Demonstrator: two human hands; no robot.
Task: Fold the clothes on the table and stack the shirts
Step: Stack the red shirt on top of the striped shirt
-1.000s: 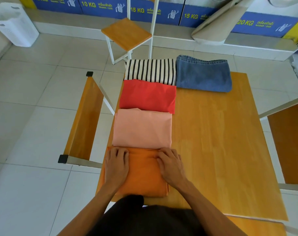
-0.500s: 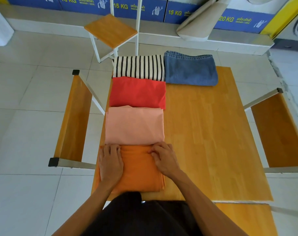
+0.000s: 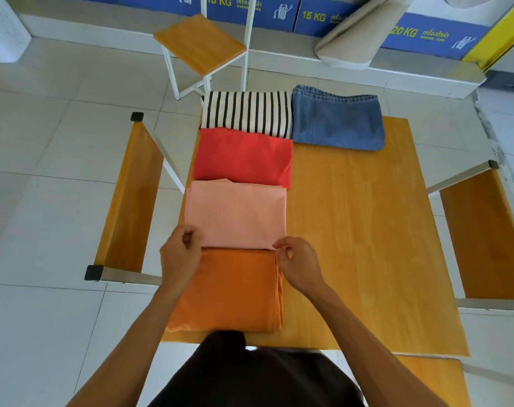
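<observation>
Four folded shirts lie in a column down the left side of the wooden table (image 3: 367, 245): striped (image 3: 247, 113) farthest, then red (image 3: 242, 157), pink (image 3: 238, 215), and orange (image 3: 229, 289) nearest me. Folded blue jeans (image 3: 338, 121) sit to the right of the striped shirt. My left hand (image 3: 181, 255) curls around the pink shirt's near-left corner. My right hand (image 3: 301, 267) pinches the pink shirt's near-right corner, just where it meets the orange shirt. The pink shirt lies flat.
Wooden benches flank the table on the left (image 3: 129, 198) and right (image 3: 485, 236). A wooden chair (image 3: 201, 42) stands beyond the far edge. A white basket (image 3: 3, 30) sits at the far left, and blue washer panels (image 3: 308, 16) line the back.
Both hands have left the top of the orange shirt and moved forward to the near corners of the pink shirt, fingers now closed there. The view has shifted slightly.
</observation>
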